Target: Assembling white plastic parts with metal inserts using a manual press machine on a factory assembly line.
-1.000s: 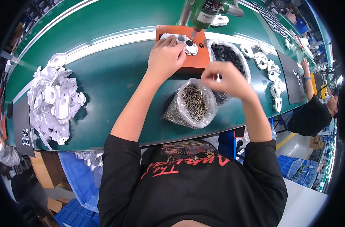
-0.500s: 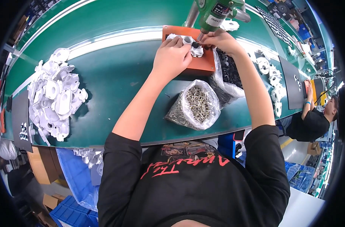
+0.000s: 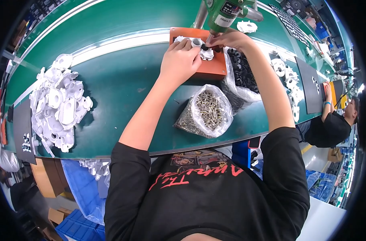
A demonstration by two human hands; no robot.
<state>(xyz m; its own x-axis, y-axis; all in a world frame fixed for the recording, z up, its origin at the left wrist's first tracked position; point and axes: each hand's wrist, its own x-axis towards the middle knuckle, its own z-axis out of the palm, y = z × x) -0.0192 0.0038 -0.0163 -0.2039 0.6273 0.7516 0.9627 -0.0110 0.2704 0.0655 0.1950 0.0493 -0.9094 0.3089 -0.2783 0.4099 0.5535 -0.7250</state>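
Currently, a white plastic housing [image 3: 207,55] lies on top of the orange fixture block [image 3: 213,67], beneath the pointed steel tip [image 3: 210,37] of a green driver head [image 3: 223,14]. Its shell looks irregular, with a short round collar [image 3: 196,41] standing open at the top, a small black piece [image 3: 205,47] beside that collar, and a lobed right end. The left end is partly covered by the left hand [image 3: 180,60], whose fingers curl closed over the housing, thumb along the near side. The right hand [image 3: 232,40] reaches in from the right, fingers drawn together beside the tip; whether they hold anything, I cannot tell.

The housing's right end sits inside the block's edge. Just nearer the torso stands a clear bag of screws [image 3: 210,109], touching or nearly touching a bag of black parts [image 3: 241,72], which crowds the block's right side under the right forearm. Leftward, a broad span of green table [image 3: 114,96] separates these from a heap of white housings [image 3: 59,104], crossed only by the left forearm. The table's near edge curves close past the torso.
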